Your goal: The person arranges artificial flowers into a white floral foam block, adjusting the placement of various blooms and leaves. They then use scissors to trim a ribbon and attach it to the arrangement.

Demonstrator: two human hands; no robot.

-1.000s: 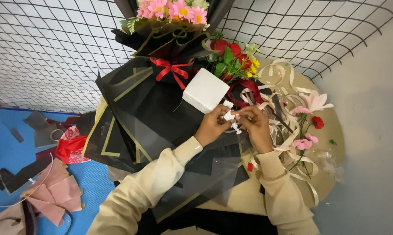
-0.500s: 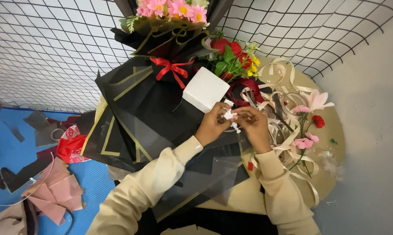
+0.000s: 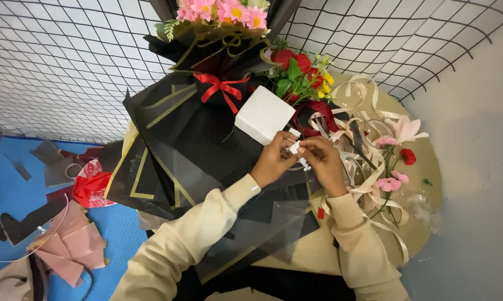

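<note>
My left hand (image 3: 274, 163) and my right hand (image 3: 321, 163) meet over a round tan table (image 3: 340, 251), both pinching a small white strip (image 3: 296, 148) between the fingertips. A white foam block (image 3: 264, 115) lies just beyond the hands, on black wrapping sheets with gold edges (image 3: 179, 139). A black-wrapped bouquet of pink flowers (image 3: 221, 11) with a red ribbon bow (image 3: 221, 88) stands behind the block. Both sleeves are cream.
Red and yellow flowers (image 3: 299, 72) lie behind the hands. Cream ribbon loops (image 3: 363, 145) and loose pink and red flowers (image 3: 393, 161) cover the table's right. A wire mesh (image 3: 67, 61) backs the scene. Pink paper (image 3: 70, 248), dark scraps and red wrap (image 3: 93, 184) lie on the blue floor.
The hands stay at the same spot; the fingers have shifted slightly on the small white strip. Nothing else has moved.
</note>
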